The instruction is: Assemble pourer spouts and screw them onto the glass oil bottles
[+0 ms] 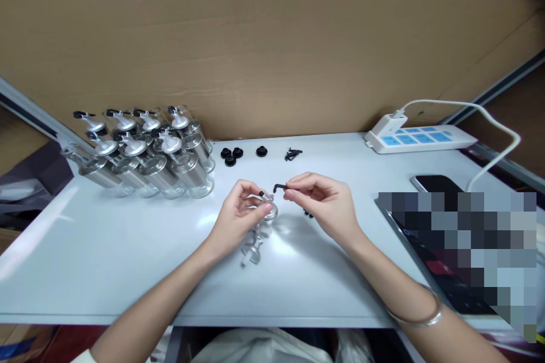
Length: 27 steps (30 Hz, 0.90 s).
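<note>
Just below the centre of the frame, the left hand [238, 215] curls closed around a small metal spout cap [268, 208], holding it just above the white table [106, 261]. A clear stem with ribbed rings hangs from the cap toward the lower centre, its end close to the table. The right hand [326, 201], just to the right, pinches a thin black bent lever [280, 186] between thumb and fingertips; the lever's free end points left toward the cap, very near it, though whether they touch cannot be told. A silver bangle [419, 315] sits on the right wrist, lower right.

Above the hands, near the back edge of the table, lie three black round rubber rings [232, 155] in a cluster, one more black ring [261, 151] just to their right, and a small pile of black levers [293, 153] further right. In the upper left stands a group of glass bottles [145, 153] already fitted with metal spouts, packed close together. At the upper right a white power strip [421, 139] with blue sockets rests on the table, a white cable running from it. A dark phone [436, 183] lies at the right edge, beside a blurred patch. Brown cardboard [272, 39] fills the background.
</note>
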### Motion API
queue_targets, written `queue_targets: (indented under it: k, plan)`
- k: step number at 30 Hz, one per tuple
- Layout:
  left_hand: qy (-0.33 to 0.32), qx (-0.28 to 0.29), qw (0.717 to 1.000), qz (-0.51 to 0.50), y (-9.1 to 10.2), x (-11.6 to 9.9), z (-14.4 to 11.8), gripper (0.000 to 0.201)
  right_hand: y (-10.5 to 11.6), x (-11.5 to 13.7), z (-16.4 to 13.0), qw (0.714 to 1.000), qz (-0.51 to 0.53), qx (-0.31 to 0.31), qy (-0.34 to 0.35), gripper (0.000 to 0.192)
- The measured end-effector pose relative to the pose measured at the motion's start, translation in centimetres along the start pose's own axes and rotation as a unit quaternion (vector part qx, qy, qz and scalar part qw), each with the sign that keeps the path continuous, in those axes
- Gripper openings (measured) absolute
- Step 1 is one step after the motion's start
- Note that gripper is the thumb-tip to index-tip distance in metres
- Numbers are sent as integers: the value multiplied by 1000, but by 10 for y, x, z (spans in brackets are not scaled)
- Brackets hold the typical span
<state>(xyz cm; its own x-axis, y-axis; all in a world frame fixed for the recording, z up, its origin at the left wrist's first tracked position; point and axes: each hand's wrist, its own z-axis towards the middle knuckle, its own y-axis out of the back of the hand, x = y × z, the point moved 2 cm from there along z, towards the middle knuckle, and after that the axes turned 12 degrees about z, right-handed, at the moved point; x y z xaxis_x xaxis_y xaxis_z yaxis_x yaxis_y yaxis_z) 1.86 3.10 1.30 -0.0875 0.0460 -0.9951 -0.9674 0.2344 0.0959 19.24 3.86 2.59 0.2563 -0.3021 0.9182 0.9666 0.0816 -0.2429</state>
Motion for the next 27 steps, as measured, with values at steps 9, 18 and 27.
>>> queue_targets:
  k: [9, 18, 27]
  plan:
    - [6, 14, 999, 34, 3, 2, -1, 30, -4, -3, -2, 997, -28, 65, 33, 8]
    - [-64, -7, 989, 132, 5, -4, -1, 22, -7, 0, -4, 990, -64, 115, 54, 9]
    - [-152, -33, 961, 228, 7, -10, -3, 12, -3, -3, -1, 967, -189, 150, 85, 11]
